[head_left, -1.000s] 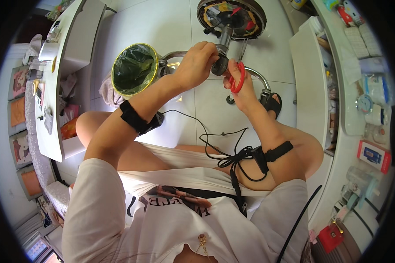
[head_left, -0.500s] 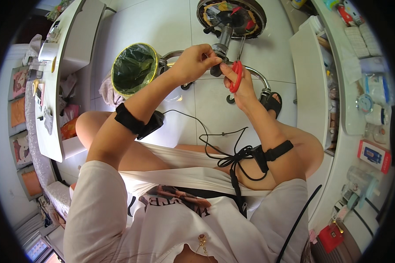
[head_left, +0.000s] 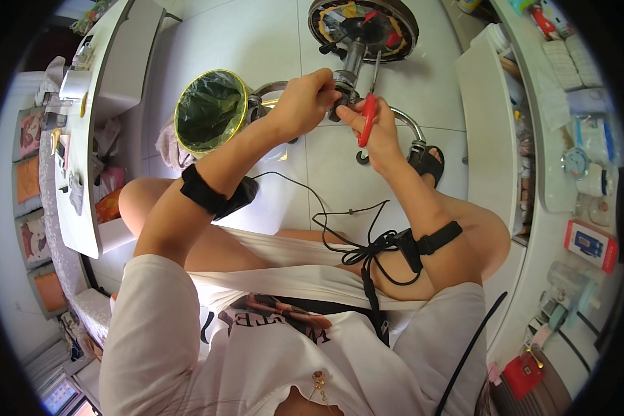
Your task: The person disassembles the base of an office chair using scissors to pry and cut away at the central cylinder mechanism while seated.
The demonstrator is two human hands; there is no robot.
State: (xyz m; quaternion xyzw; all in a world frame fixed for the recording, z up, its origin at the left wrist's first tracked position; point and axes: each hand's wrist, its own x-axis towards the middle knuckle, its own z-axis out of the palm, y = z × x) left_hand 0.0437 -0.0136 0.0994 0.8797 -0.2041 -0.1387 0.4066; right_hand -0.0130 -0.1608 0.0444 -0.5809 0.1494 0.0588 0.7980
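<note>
Head view: right hand [head_left: 383, 136] partly hides red scissors [head_left: 368, 119].

Red-handled scissors [head_left: 369, 116], yellow-rimmed bin [head_left: 247, 104]

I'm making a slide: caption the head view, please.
Right hand holding red-handled scissors, left hand at an upturned stool near a lined bin.

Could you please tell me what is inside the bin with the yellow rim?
Inside the bin, a dark green plastic liner is visible. It covers the inner wall and bottom, and I cannot tell what lies beneath it.
</note>
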